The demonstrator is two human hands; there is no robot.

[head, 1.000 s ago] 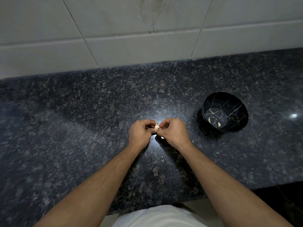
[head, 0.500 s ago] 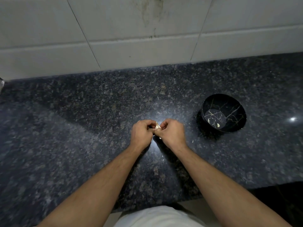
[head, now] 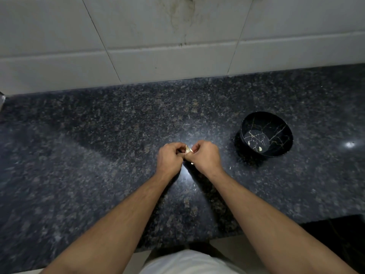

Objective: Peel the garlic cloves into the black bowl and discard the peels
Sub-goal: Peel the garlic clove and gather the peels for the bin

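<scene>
Wall: we face a pale tiled wall [head: 138, 36] running along the back edge of the worktop.
Worktop: a dark speckled stone counter [head: 88, 155] carries everything; its front edge runs just ahead of our body.
Forearms: both reach in from the front edge and meet near the middle of the counter.
Black bowl: the black bowl [head: 280, 149], veined with thin gold lines, stands toward the right side, well clear of both hands.
Bowl contents: we see two small pale pieces [head: 260, 148] on its floor, probably peeled cloves.
Left hand: our left hand [head: 170, 157] has its fingers curled in, pinching the clove from its side.
Right hand: our right hand [head: 205, 156] is likewise curled, its fingertips clamped on the same clove.
Garlic clove: the garlic clove [head: 188, 150] sits between the two sets of fingertips, above the counter, only a pale sliver of it showing.
Scraps: a tiny pale fleck [head: 230, 168] lies on the counter between the right hand and the bowl.
Step in hand: we judge this to be the stripping of skin from one clove.
Next move: we think it calls for working the skin free, carrying the bare clove right to the bowl, and keeping the peel apart for discarding.
</scene>
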